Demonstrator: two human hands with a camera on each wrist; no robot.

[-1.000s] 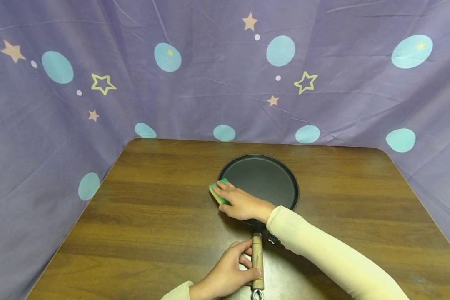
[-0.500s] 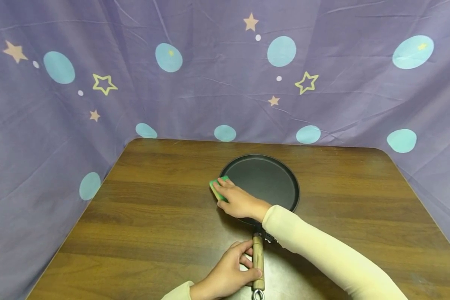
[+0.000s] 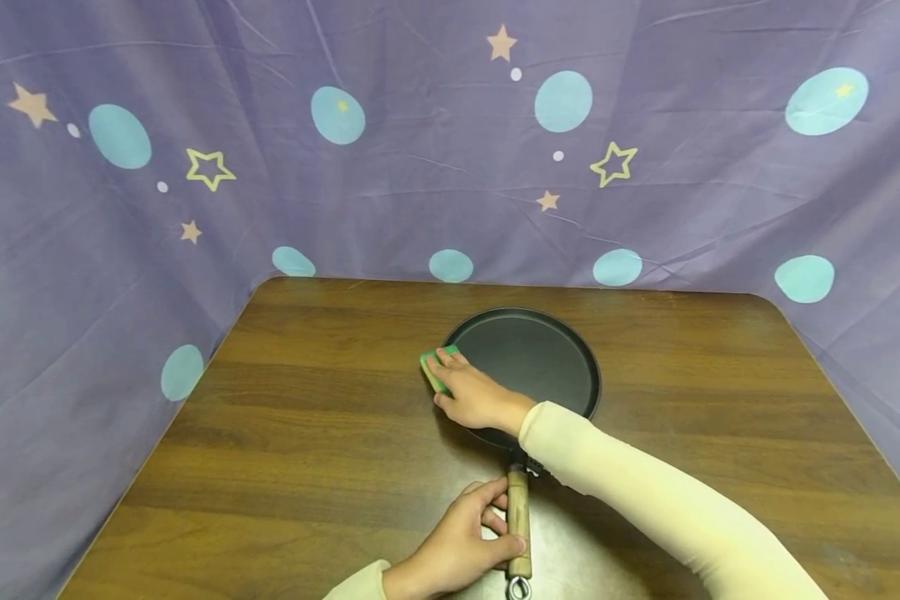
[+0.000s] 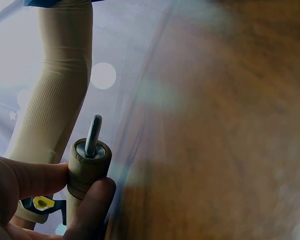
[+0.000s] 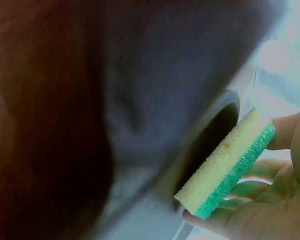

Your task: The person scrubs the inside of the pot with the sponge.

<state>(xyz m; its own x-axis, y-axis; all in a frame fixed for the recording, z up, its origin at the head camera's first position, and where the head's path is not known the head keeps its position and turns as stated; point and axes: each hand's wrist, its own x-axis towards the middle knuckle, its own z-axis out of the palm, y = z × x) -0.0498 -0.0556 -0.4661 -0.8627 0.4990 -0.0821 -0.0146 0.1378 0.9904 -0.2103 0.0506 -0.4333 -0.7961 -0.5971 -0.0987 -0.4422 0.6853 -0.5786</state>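
Note:
A round black flat pan [image 3: 532,358] with a wooden handle [image 3: 519,525] lies on the table, handle towards me. My left hand [image 3: 453,542] pinches that handle between thumb and fingers; the left wrist view shows its end with a metal hanging loop [image 4: 93,136]. At the pan's left edge, my right hand [image 3: 468,393] holds a sponge [image 3: 432,379], green on one face and pale yellow on the other. Seen from the right wrist, the sponge's yellow side [image 5: 225,162] faces the pan's rim, with thumb and fingers gripping its edges. The hand covers part of the rim.
The brown wooden table [image 3: 307,467] has rounded far corners. Behind it and at both sides hangs a purple curtain [image 3: 420,200] with stars and blue ovals. My right forearm in a cream sleeve [image 3: 637,483] crosses over the pan's near right side.
The right hand has slid the sponge a short way along the pan's left rim, away from me. My left hand keeps its grip on the handle, and the pan stays nearly in place.

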